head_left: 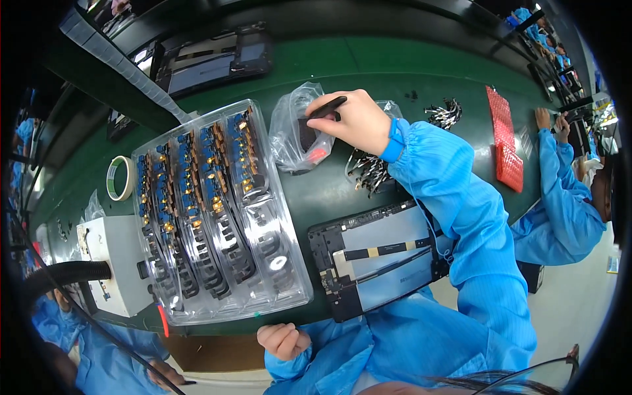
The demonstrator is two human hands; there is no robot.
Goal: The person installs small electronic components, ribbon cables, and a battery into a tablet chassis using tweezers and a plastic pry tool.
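While the right hand [359, 124] grips a slim black tool [331, 106] between thumb and fingers, the clear plastic bag [283, 135] lies just beyond its fingertips, to the left. The bag stands open on the green surface [313, 197], with dark contents [307, 135] visible under the tool. Whether the tool's tip touches them cannot be told. The left hand [284, 341] is loosely curled at the near edge, well apart from the bag, with nothing visible in it.

To work at the bag cleanly, apply a light pinch and enter through the mouth without snagging the film. The left hand would serve best steadying the rim, since thin plastic probably shifts easily. Lift one piece at a time and check the tip before withdrawing.

Mind the surroundings: a cable bundle [372, 172] lies just below the right hand, and the opened device [388, 234] lies below that, partly under the sleeve [438, 155]. Dragging the cuff could disturb either. A clear tray [299, 293] of parts sits above and left of the left hand.
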